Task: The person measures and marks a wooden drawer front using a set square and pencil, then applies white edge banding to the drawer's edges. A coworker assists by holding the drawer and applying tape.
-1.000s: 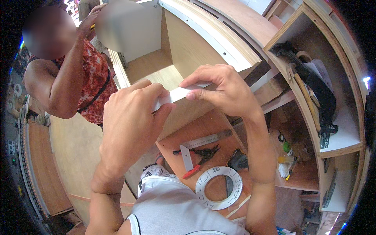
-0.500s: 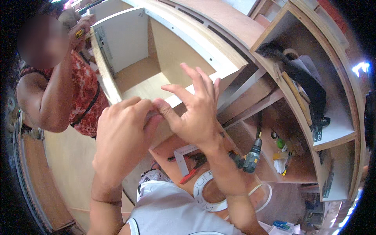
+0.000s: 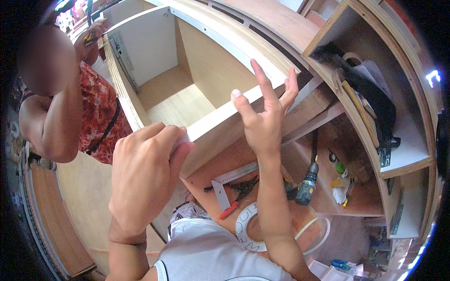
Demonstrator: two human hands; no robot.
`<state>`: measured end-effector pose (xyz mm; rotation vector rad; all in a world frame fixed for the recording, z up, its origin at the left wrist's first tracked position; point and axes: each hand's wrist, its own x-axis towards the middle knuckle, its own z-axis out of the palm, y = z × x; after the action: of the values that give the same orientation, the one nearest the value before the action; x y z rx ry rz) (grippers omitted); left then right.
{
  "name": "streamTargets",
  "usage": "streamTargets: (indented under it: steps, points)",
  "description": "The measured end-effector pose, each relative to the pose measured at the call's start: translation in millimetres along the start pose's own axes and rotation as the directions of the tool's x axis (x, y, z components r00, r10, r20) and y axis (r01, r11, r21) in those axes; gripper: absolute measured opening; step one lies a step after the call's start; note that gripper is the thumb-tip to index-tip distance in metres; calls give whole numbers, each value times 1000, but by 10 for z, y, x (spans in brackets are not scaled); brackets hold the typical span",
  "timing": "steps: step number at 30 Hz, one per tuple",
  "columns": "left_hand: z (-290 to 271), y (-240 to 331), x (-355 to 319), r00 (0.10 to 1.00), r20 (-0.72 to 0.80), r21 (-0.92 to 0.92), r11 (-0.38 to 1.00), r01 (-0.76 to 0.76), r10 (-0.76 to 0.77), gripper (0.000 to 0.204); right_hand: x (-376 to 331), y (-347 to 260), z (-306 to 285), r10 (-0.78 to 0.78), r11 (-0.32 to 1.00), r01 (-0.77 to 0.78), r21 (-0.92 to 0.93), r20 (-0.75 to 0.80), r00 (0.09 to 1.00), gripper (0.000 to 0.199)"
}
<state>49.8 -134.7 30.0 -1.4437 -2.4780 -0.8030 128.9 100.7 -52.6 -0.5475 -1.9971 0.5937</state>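
Observation:
An open-topped wooden cabinet box [image 3: 204, 70] with white-faced edges lies in front of me. At its near corner my left hand [image 3: 143, 175] is closed over the white front edge [image 3: 220, 118], thumb on the near side and fingers over the top. A pale bit shows between thumb and forefinger; whether it is a separate small piece I cannot tell. Farther right, my right hand [image 3: 267, 122] hovers near the same edge, fingers spread and holding nothing. Below that forearm lies a white roll of edge strip [image 3: 242, 225] with handwriting on it.
Another person [image 3: 101, 112] in a red patterned top stands at left, a small yellow tool in hand. On the bench are a metal square [image 3: 219, 194] and red-handled pliers [image 3: 228, 210]. A cordless drill [image 3: 307, 185] is beside a shelf unit [image 3: 403, 171] on the right.
My right hand has moved right and away from my left hand, its thumb no longer beside the left fingers. My left hand has stayed nearly in place.

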Motion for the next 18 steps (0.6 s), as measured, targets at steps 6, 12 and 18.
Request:
streamTargets:
  steps: [6, 12, 18]
  points:
    - [30, -60, -14, 999, -15, 11, 999, -39, 39, 19, 148, 314, 3, 69, 985, -86, -151, -111, 991, 101]
    - [-11, -65, 8, 999, 26, 0, 999, -42, 41, 20, 425, 622, -72, 268, 928, -224, 298, -115, 957, 145]
    - [31, -119, 11, 998, 46, 35, 999, -40, 38, 22, 511, 764, -117, 377, 882, -350, 316, -25, 926, 106]
